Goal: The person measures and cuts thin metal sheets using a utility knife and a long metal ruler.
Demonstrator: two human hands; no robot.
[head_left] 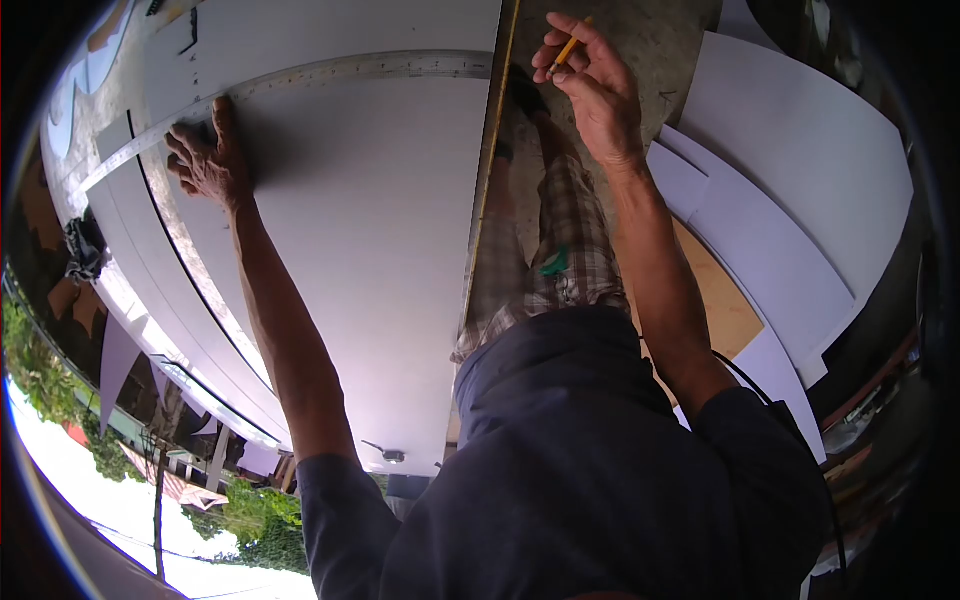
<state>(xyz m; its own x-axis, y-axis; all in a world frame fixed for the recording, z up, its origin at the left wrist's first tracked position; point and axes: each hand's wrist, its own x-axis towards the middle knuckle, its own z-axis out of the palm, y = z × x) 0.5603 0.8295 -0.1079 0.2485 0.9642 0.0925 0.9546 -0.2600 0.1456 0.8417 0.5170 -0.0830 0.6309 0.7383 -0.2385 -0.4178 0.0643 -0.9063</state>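
A long metal ruler [370,68] lies across the large pale board [350,230], its right end close to the board's edge. My left hand [212,160] rests with fingers spread on the board, its fingertips at the ruler's lower edge. Beyond the board's right edge, my right hand [598,90] is raised in the air, holding a yellow pencil [571,45] between thumb and fingers. The pencil touches neither the board nor the ruler.
Cut white panels [800,150] and a brown sheet [715,290] lie to the right. A dark cloth [86,248] is at the far left. A small dark object [393,456] sits on the board's near part. Greenery shows outside at lower left.
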